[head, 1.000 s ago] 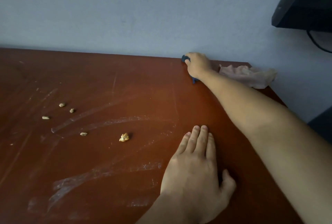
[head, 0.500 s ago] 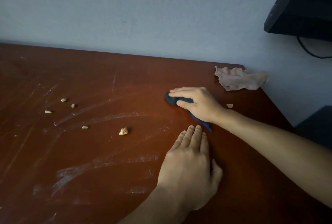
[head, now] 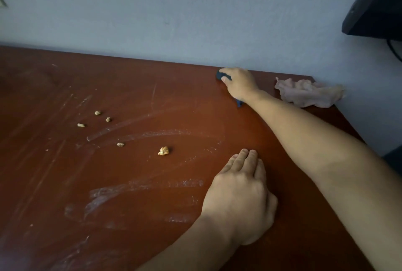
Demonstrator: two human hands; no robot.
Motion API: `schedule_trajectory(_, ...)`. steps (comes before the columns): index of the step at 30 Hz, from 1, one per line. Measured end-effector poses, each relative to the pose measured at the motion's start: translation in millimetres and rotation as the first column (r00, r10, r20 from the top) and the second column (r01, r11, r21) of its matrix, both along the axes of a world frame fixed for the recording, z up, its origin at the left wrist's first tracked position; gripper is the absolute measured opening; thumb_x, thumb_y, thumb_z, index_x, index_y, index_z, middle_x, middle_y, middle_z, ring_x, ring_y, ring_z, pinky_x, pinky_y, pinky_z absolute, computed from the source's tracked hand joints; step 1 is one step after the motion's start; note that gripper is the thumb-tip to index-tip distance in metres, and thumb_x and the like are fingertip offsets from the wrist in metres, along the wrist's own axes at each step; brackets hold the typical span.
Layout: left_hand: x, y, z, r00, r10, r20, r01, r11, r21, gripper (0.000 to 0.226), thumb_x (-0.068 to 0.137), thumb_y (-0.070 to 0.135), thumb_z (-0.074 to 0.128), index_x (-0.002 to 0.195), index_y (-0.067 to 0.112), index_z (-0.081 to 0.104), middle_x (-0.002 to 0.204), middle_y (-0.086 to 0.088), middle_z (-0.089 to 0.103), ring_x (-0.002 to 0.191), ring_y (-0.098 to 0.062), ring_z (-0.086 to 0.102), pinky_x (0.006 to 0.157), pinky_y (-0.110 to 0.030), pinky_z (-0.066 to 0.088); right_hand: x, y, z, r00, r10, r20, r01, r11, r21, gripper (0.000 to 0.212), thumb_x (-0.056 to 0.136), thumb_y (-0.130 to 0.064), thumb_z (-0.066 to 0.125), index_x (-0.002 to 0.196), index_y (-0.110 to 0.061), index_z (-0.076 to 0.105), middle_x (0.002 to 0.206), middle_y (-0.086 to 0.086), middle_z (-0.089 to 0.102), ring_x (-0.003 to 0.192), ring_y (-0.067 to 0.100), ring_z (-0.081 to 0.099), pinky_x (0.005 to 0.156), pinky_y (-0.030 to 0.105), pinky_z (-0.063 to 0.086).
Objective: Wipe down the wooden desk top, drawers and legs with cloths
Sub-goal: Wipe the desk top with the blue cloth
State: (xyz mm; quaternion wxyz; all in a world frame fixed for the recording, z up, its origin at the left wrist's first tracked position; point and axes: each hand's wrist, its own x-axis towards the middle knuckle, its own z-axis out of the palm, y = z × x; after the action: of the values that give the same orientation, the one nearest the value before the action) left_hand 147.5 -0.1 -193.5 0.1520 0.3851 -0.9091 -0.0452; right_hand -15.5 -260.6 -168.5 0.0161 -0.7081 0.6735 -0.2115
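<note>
Two hands on desk top. Right hand pressed over dark blue cloth at far edge by wall. Dusty streaks and crumbs located near-left of cloth. Left hand laid flat, nearer crumbs.

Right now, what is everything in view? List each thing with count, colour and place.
desk top: one, reddish-brown wood, streaked with pale smears, fills the lower frame.
crumbs: five, tan, scattered left of centre.
blue cloth: one, dark blue, under the right hand at the back edge.
beige cloth: one, crumpled, back right corner, untouched.
wall: pale blue-grey, behind the desk.
dark object: one, black, upper right, cable below it.
right hand: fingers curled on the blue cloth.
left hand: flat on the desk top.
</note>
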Motion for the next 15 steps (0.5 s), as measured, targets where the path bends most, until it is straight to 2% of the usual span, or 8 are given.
schedule_trajectory(2,2,0,3,1.0,0.001,0.005,-0.001,1.0,0.012,0.07,0.094,0.043,0.031,0.149,0.005,0.051,0.157,-0.017,0.046,0.147,-0.032,0.042,0.123,-0.041,0.029,7,26,0,0.995,0.093,0.041,-0.092,0.996,-0.008,0.035,0.104,-0.023,0.056,0.137,-0.019,0.065,0.141,0.002,0.063,0.131,0.024,0.056,0.108,0.032,0.04)
schedule_trajectory(4,3,1,5,1.0,-0.004,-0.004,0.004,1.0,-0.016,0.063,0.092,0.041,0.033,0.137,0.008,0.063,0.143,-0.014,0.06,0.135,-0.031,0.055,0.116,-0.041,0.043,12,59,-3,0.983,0.161,0.085,-0.161,0.987,-0.007,0.033,0.102,-0.021,0.06,0.134,-0.02,0.068,0.138,0.0,0.065,0.129,0.02,0.058,0.108,0.028,0.038)
schedule_trajectory(6,2,3,3,0.998,-0.016,-0.059,0.011,0.997,-0.082,0.05,0.091,0.038,0.036,0.113,0.011,0.073,0.117,-0.009,0.069,0.11,-0.028,0.065,0.096,-0.037,0.056,15,89,-7,0.974,0.192,0.119,-0.192,0.981,-0.013,0.032,0.099,-0.019,0.064,0.131,-0.02,0.07,0.136,-0.001,0.066,0.127,0.017,0.059,0.108,0.023,0.037)
schedule_trajectory(7,2,4,3,0.996,-0.024,-0.082,0.015,0.993,-0.114,0.044,0.091,0.036,0.038,0.1,0.012,0.073,0.104,-0.007,0.069,0.097,-0.026,0.065,0.084,-0.035,0.057,16,103,-8,0.972,0.192,0.135,-0.192,0.981,-0.012,0.032,0.098,-0.018,0.066,0.129,-0.02,0.071,0.136,-0.001,0.067,0.127,0.016,0.059,0.108,0.021,0.036)
schedule_trajectory(10,4,11,1,0.997,-0.032,-0.065,0.018,0.978,-0.206,0.027,0.087,0.031,0.048,0.076,0.015,0.068,0.079,-0.004,0.062,0.07,-0.024,0.06,0.058,-0.03,0.048,21,143,-7,0.964,0.181,0.194,-0.187,0.982,0.014,0.032,0.096,-0.014,0.069,0.127,-0.019,0.073,0.134,-0.002,0.067,0.125,0.012,0.06,0.107,0.011,0.034)
schedule_trajectory(12,6,24,2,1.0,-0.015,-0.002,0.014,0.968,-0.252,0.016,0.081,0.027,0.066,0.072,0.015,0.068,0.074,-0.005,0.06,0.064,-0.024,0.057,0.051,-0.03,0.042,26,168,-6,0.958,0.172,0.229,-0.184,0.982,0.034,0.033,0.095,-0.012,0.07,0.126,-0.02,0.074,0.134,-0.005,0.068,0.124,0.008,0.06,0.105,0.004,0.032)
schedule_trajectory(13,8,33,1,1.0,0.002,0.023,0.004,0.964,-0.268,0.013,0.077,0.026,0.072,0.071,0.015,0.069,0.073,-0.006,0.06,0.062,-0.024,0.056,0.049,-0.03,0.04,28,179,-6,0.955,0.166,0.247,-0.182,0.982,0.044,0.033,0.094,-0.011,0.07,0.126,-0.021,0.074,0.133,-0.006,0.068,0.124,0.006,0.059,0.105,0.005,0.032)
schedule_trajectory(15,14,50,-1,1.0,0.015,0.013,-0.01,0.963,-0.269,0.012,0.075,0.025,0.072,0.07,0.015,0.068,0.072,-0.006,0.059,0.06,-0.023,0.054,0.049,-0.03,0.04,32,200,-6,0.946,0.155,0.286,-0.178,0.983,0.055,0.034,0.093,-0.009,0.071,0.124,-0.022,0.075,0.132,-0.008,0.068,0.124,0.005,0.06,0.11,0.012,0.036)
